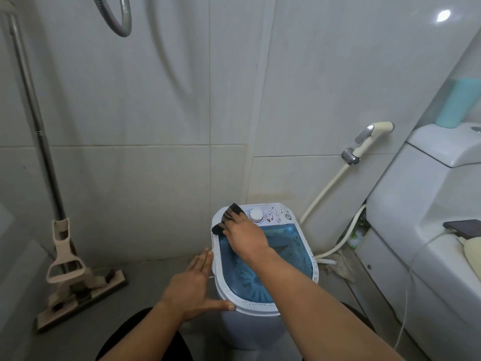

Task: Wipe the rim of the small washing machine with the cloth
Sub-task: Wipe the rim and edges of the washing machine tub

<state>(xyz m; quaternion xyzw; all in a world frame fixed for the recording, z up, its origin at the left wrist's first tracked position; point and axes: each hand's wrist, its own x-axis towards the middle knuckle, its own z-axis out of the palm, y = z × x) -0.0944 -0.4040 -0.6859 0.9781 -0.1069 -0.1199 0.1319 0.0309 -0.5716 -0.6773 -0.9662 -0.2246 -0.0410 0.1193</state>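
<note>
- At the rim's (215,246) far-left corner, the dark cloth (229,217) is lying under the right hand (244,234), whose fingers are curling over it, gripping.
- Sweeping right is risking turning the dial (255,214) just beside it.
- Left hand (192,285), flat and straight-fingered, is bracing the small washing machine's (250,332) side; without it, the tub is likely sliding.

Dim, soft light; warped edges
</note>
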